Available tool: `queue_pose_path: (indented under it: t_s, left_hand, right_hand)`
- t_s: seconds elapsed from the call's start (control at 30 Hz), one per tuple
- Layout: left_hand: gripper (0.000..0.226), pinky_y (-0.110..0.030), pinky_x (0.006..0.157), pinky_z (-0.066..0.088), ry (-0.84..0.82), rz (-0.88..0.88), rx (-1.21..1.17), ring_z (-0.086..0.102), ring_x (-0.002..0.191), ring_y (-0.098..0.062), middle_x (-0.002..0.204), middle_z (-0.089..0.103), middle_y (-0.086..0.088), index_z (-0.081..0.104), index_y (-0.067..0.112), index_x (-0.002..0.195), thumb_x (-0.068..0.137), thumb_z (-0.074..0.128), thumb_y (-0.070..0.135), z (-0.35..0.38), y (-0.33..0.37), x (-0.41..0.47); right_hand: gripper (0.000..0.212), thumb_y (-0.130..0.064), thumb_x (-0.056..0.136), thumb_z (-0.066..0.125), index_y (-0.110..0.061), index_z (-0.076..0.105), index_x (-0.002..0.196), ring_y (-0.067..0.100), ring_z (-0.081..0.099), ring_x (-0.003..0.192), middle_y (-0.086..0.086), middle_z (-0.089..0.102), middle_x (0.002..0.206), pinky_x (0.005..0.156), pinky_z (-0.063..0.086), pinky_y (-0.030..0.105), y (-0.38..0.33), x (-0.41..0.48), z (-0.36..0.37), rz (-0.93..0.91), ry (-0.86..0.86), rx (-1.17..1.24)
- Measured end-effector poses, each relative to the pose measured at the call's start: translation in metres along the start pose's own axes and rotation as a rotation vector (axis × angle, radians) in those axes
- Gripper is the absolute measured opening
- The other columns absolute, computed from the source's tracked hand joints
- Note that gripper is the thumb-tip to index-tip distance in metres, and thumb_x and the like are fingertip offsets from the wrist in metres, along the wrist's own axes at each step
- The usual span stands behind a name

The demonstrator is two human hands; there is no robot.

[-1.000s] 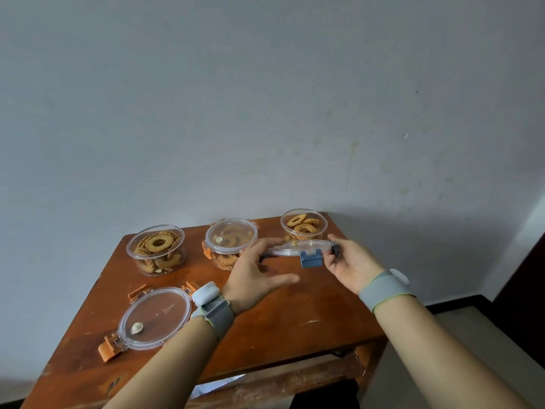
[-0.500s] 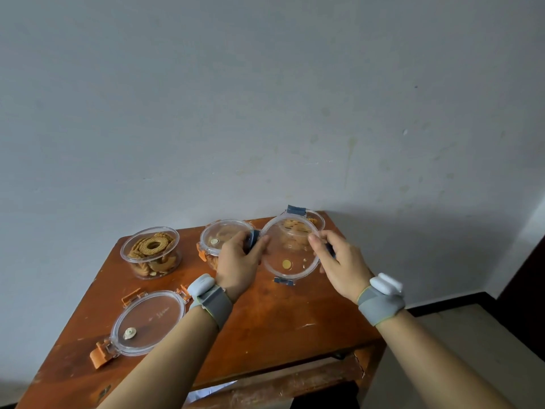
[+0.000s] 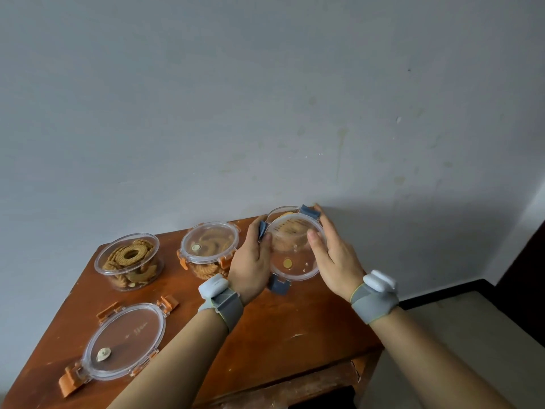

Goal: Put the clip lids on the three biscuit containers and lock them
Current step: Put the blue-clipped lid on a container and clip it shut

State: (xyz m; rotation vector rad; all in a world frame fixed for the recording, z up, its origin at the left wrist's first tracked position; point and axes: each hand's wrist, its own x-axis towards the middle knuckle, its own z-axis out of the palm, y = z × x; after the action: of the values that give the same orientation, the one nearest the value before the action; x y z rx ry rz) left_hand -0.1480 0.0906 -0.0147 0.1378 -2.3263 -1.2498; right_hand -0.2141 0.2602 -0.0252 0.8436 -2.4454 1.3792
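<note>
Head view: both hands, left (image 3: pixel 250 261) and right (image 3: pixel 333 255), pinch the blue-clip lid (image 3: pixel 295 252) tilted over the right container (image 3: pixel 280 212); lidded container (image 3: pixel 209 246), open container (image 3: pixel 128 261) and orange-clip lid (image 3: pixel 124 340) share the desk (image 3: pixel 295 335).

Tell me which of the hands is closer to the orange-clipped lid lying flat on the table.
Left. The left hand grips the blue-clipped lid on the side facing the orange-clipped lid. The right hand holds that lid's other side, farther away.
</note>
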Motion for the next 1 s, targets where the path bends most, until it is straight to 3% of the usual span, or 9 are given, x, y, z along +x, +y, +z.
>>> queue_pose_path:
  t_s: [0.1, 0.2, 0.33, 0.47, 0.53, 0.63, 0.8, 1.0]
  left_hand:
    - [0.04, -0.03, 0.073, 0.048, 0.114, -0.026, 0.118, 0.062, 0.085, -0.015, 0.105, 0.065, 0.002, 0.04, 0.02, 0.142, 0.104, 0.039, 0.032, 0.006, 0.002, 0.015]
    - [0.036, -0.032, 0.07, 0.044, 0.107, -0.144, 0.205, 0.062, 0.078, -0.022, 0.093, 0.068, -0.003, 0.047, 0.019, 0.131, 0.101, 0.041, 0.037, 0.013, -0.003, 0.042]
    - [0.042, -0.034, 0.074, 0.04, 0.047, -0.258, 0.37, 0.062, 0.096, -0.036, 0.111, 0.063, -0.013, 0.046, 0.014, 0.13, 0.096, 0.042, 0.039, 0.024, -0.008, 0.075]
    - [0.037, -0.037, 0.071, 0.038, 0.012, -0.298, 0.539, 0.061, 0.095, -0.042, 0.116, 0.057, -0.02, 0.047, 0.008, 0.123, 0.098, 0.042, 0.036, 0.031, -0.008, 0.101]
    - [0.036, -0.038, 0.07, 0.038, -0.014, -0.304, 0.628, 0.061, 0.096, -0.043, 0.117, 0.058, -0.021, 0.048, 0.005, 0.119, 0.099, 0.043, 0.035, 0.038, -0.014, 0.113]
    - [0.035, -0.039, 0.071, 0.038, -0.074, -0.31, 0.671, 0.062, 0.101, -0.043, 0.117, 0.061, -0.022, 0.047, 0.004, 0.119, 0.101, 0.042, 0.033, 0.048, -0.019, 0.12]
    - [0.036, -0.038, 0.071, 0.039, -0.057, -0.336, 0.587, 0.062, 0.1, -0.042, 0.118, 0.061, -0.022, 0.045, 0.006, 0.122, 0.101, 0.042, 0.035, 0.052, -0.026, 0.121]
    - [0.039, -0.039, 0.071, 0.044, -0.084, -0.333, 0.515, 0.063, 0.097, -0.04, 0.117, 0.063, -0.021, 0.043, 0.008, 0.126, 0.101, 0.042, 0.037, 0.047, -0.023, 0.112]
  right_hand:
    - [0.05, -0.047, 0.101, 0.039, -0.039, 0.027, 0.149, 0.011, 0.056, 0.122, -0.011, 0.056, 0.138, 0.097, 0.044, 0.023, 0.001, 0.012, -0.001, -0.013, 0.041, -0.036]
    - [0.049, -0.046, 0.1, 0.044, -0.031, 0.038, 0.146, 0.019, 0.058, 0.119, -0.005, 0.06, 0.136, 0.091, 0.043, 0.024, 0.004, 0.031, 0.0, 0.094, 0.073, -0.104]
    - [0.054, -0.057, 0.095, 0.04, -0.03, 0.044, 0.142, 0.028, 0.06, 0.115, -0.001, 0.063, 0.131, 0.092, 0.048, 0.033, 0.016, 0.066, 0.008, 0.184, 0.048, -0.265]
    - [0.039, -0.055, 0.092, 0.044, -0.025, 0.061, 0.111, 0.035, 0.061, 0.097, 0.009, 0.068, 0.105, 0.071, 0.043, 0.034, 0.032, 0.096, 0.018, 0.248, -0.017, -0.365]
    - [0.043, -0.063, 0.087, 0.041, -0.025, 0.059, 0.094, 0.037, 0.061, 0.088, 0.012, 0.066, 0.098, 0.066, 0.038, 0.032, 0.045, 0.107, 0.025, 0.303, -0.057, -0.411]
    - [0.056, -0.068, 0.084, 0.034, -0.023, 0.063, 0.102, 0.037, 0.062, 0.09, 0.013, 0.065, 0.103, 0.067, 0.037, 0.032, 0.061, 0.117, 0.034, 0.34, -0.075, -0.442]
    - [0.051, -0.059, 0.093, 0.037, -0.024, 0.058, 0.123, 0.037, 0.059, 0.098, 0.014, 0.062, 0.112, 0.071, 0.038, 0.034, 0.069, 0.119, 0.041, 0.356, -0.085, -0.426]
    - [0.049, -0.058, 0.094, 0.038, -0.027, 0.053, 0.128, 0.04, 0.057, 0.102, 0.015, 0.062, 0.116, 0.073, 0.036, 0.036, 0.062, 0.108, 0.037, 0.396, -0.088, -0.331]
